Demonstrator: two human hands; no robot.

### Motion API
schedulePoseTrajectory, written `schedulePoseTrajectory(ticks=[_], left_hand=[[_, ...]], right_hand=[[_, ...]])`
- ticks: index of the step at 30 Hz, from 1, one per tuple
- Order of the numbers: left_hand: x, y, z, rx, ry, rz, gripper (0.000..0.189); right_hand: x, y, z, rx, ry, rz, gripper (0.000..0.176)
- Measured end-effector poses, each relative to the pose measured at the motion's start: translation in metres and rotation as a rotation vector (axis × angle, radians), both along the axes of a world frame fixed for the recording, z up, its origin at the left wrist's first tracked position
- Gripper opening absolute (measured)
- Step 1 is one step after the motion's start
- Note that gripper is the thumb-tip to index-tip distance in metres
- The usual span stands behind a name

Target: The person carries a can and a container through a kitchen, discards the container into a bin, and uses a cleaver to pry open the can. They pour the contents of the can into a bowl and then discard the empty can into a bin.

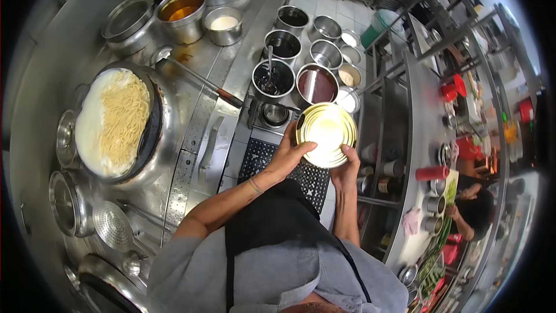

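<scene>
The left hand (286,153) and right hand (346,168), fingers pinching its rim, hold a shiny round gold-toned metal bowl (326,133) above the round steel sauce pots (317,84), so filling it probably calls for freeing one hand.

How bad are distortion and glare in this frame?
Head view: strong fisheye with black corners, and the serving shelf bows into a curve. Head view: glare washes out the inside of the metal bowl, held between the left hand and right hand. Head view: the noodle wok reads sharp, while the far right rim is dim and smeared.
</scene>
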State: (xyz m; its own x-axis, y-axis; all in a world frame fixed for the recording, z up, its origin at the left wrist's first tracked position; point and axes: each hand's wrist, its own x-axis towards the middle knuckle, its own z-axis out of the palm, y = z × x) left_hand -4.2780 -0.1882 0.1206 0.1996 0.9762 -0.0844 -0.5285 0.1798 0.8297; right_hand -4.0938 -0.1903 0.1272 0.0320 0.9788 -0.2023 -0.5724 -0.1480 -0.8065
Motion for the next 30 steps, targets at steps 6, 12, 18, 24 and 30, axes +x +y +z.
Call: schedulePoseTrajectory(ticks=[6, 12, 18, 24, 30], left_hand=[[0.049, 0.082, 0.0, -0.011, -0.185, 0.274, 0.051], [0.043, 0.144, 0.014, -0.11, -0.556, 0.333, 0.047], [0.037, 0.176, -0.032, -0.235, -0.691, 0.318, 0.055], [0.016, 0.203, -0.049, -0.246, -1.039, 0.125, 0.065], [0.005, 0.205, -0.025, -0.188, -1.187, 0.014, 0.067]], right_hand=[[0.006, 0.114, 0.048, 0.165, -0.189, 0.053, 0.069], [-0.018, 0.2, 0.068, 0.162, -0.66, 0.089, 0.074], [-0.062, 0.24, 0.067, 0.288, -1.487, 0.068, 0.083], [-0.113, 0.249, 0.082, 0.487, -1.829, 0.054, 0.08], [-0.129, 0.244, 0.113, 0.657, -1.913, 0.077, 0.081]])
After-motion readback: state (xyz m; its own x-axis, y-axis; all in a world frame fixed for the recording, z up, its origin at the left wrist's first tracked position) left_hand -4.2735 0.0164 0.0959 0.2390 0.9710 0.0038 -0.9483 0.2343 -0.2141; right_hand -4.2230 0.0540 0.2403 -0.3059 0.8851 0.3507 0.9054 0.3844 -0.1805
